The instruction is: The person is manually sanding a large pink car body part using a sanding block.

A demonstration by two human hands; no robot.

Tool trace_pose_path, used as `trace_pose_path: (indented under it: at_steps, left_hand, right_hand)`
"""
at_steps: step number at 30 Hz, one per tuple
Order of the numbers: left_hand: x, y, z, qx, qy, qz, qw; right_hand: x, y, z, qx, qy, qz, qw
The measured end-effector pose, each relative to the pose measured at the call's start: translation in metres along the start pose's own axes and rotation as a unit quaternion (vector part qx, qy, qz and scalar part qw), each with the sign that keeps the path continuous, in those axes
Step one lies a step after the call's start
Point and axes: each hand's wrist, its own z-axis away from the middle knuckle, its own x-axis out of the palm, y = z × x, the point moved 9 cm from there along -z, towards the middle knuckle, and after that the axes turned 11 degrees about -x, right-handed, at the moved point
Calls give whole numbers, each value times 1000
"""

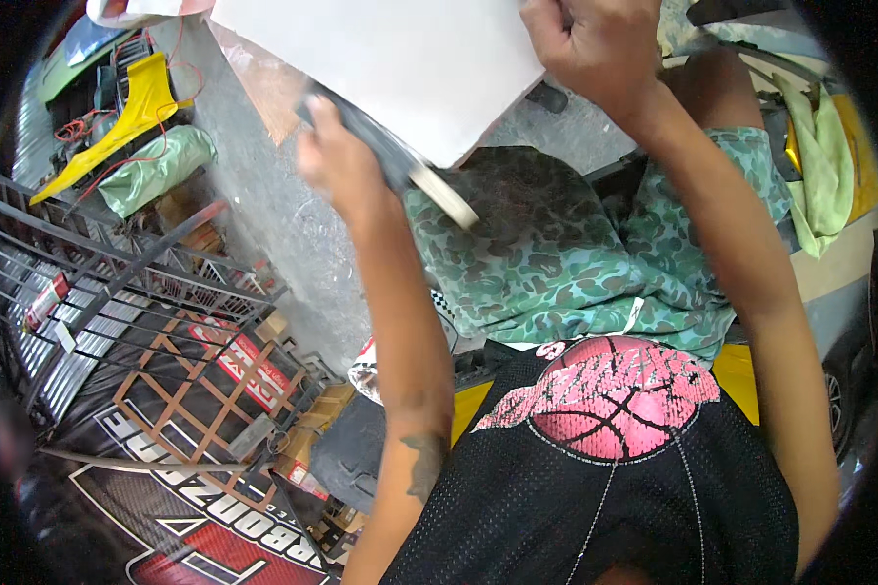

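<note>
So we've got a big white sheet [380, 68] across the top of the frame, its near corner pointing down toward our camouflage shorts [546, 253]. Our right hand [600, 49] is up at the sheet's right edge, fingers curled into a fist — we can't tell if it's pinching the edge, since the palm's hidden. Our left hand [339, 161], upper centre-left, has its fingers bent at a dark flat piece [390, 156] with a pale strip [446, 198] at its lower end, just under the sheet's left side. It's blurry, so we can't say how firm that grip is. Upper left there's a yellow panel [122, 127] beside a shiny green bag [156, 174] — and a light green cloth [818, 175] hangs upper right.
</note>
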Motion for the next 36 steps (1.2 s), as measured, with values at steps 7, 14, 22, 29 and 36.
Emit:
trace_pose_path:
  at_steps: [7,14,22,29,36]
  left_hand:
    - [-1,9,-2,41,36,-5,999]
    - [-35,54,-143,105,3,61,993]
    - [-88,-25,-83,-43,-49,209,976]
    - [-89,-73,-52,-141,-80,264,951]
    - [-60,-72,-40,-134,-111,270,947]
  right_hand:
    - [-6,0,-14,-13,-15,-6,1000]
    - [10,5,2,-23,-98,-34,994]
    - [19,-28,-38,-48,-248,-72,965]
    - [68,-149,-30,-393,-580,-200,685]
    - [197,-104,-157,-379,-414,89,823]
